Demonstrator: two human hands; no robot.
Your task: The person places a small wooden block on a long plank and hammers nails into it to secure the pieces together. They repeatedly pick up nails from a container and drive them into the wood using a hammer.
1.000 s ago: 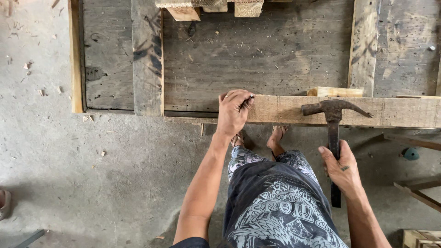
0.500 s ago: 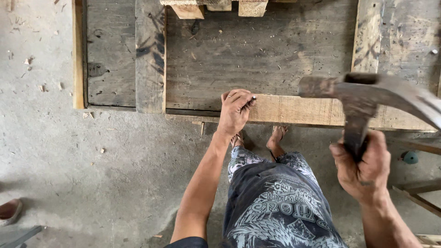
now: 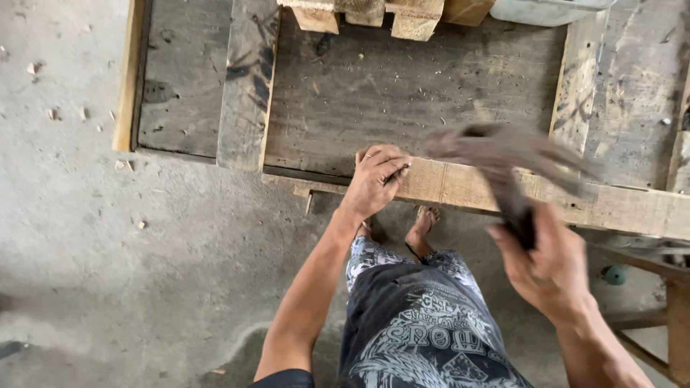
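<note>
My left hand [image 3: 376, 179] rests on the near edge of a pale wooden plank [image 3: 618, 205], fingertips pinched at what looks like a small nail on the plank. My right hand [image 3: 548, 262] grips the dark handle of a claw hammer [image 3: 503, 154], whose head is blurred in motion above the plank, just right of my left hand. The plank lies across the front of a weathered wooden pallet [image 3: 402, 93]. My patterned shorts and bare feet show below the plank.
Short wood blocks [image 3: 366, 13] sit at the pallet's far edge beside a grey tub [image 3: 546, 10]. Upright boards [image 3: 246, 79] cross the pallet. Wood chips lie on the concrete floor [image 3: 108, 237] at left. A wooden frame [image 3: 672, 316] stands at lower right.
The hammer rose from resting on the plank to a raised position, and now swings down and leftward toward my left hand. The left hand stays on the plank.
</note>
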